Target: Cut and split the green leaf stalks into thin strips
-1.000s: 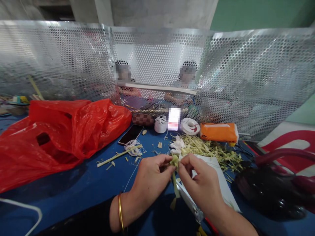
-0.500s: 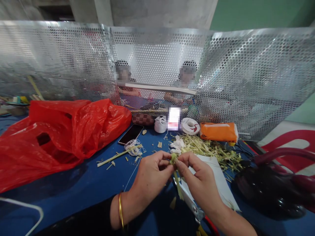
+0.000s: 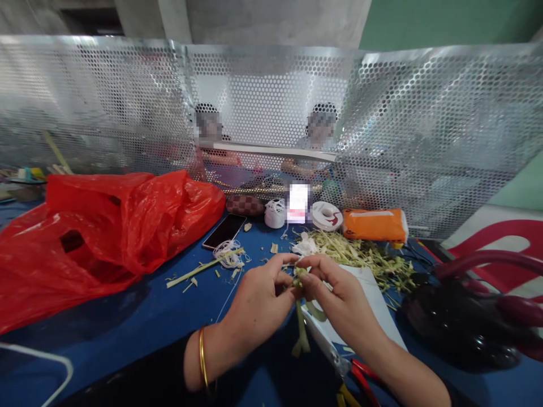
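Right hand (image 3: 341, 291) has rolled its index finger over toward the left hand (image 3: 261, 297) since the last frame, so the two index fingertips just about meet. Blue table (image 3: 144, 319) under everything, with a crumpled red plastic bag (image 3: 169, 215) off to the left, a glossy dark pot (image 3: 453, 328) on the right, and a heap of plant shreds (image 3: 365, 257) behind the right hand. Smallest thing's the green plant strip (image 3: 301, 328), its folded top pinched by thumbs and fingers of both hands, tail dangling below
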The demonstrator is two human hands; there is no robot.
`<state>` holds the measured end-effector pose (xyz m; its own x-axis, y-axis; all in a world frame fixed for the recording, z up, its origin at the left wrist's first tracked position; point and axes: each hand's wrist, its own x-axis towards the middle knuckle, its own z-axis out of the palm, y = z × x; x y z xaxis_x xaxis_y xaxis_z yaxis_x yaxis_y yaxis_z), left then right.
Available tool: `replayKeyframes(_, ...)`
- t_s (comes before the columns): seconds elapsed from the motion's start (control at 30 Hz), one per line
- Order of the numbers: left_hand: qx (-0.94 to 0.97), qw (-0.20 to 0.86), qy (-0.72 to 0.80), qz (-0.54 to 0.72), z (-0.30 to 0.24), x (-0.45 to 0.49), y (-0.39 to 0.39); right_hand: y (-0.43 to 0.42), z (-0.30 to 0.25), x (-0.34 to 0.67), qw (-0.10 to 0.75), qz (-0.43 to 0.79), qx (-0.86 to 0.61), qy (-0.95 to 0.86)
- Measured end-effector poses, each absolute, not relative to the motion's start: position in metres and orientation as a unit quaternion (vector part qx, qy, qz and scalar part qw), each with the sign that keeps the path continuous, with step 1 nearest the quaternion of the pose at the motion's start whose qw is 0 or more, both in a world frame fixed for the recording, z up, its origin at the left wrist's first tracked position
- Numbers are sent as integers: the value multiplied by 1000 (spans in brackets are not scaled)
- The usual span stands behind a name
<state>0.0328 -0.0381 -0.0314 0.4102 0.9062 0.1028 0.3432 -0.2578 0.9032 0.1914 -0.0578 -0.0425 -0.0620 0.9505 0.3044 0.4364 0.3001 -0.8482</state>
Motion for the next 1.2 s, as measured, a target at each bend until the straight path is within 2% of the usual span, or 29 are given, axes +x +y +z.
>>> replayKeyframes(0.17, 756, 388, 430, 304, -35, 32, -38, -57, -42, 192, 424, 264, -498, -709)
replayKeyframes(0.37, 766, 387, 431, 279, -32, 34, -41, -58, -35, 193, 486, 228, -501, -679)
replayKeyframes(0.53, 729, 479, 411, 266, -26, 34, -41, -58, -32, 191, 507, 310, -523, -611)
replayKeyframes(0.67, 694, 565, 375, 241, -24, 34, -39, -58, -34, 190, 513, 277, -528, -617)
replayKeyframes(0.8, 692, 596, 356, 197, -26, 34, -41, -56, -34, 192, 514, 277, -532, -613)
replayKeyframes(1.0, 683, 642, 324, 127, -29, 34, -42, -51, -30, 195, 570, 364, -531, -510)
replayKeyframes(1.2, 663, 671, 311, 114, -20, 31, -41, -47, -31, 200, 629, 508, -446, -383)
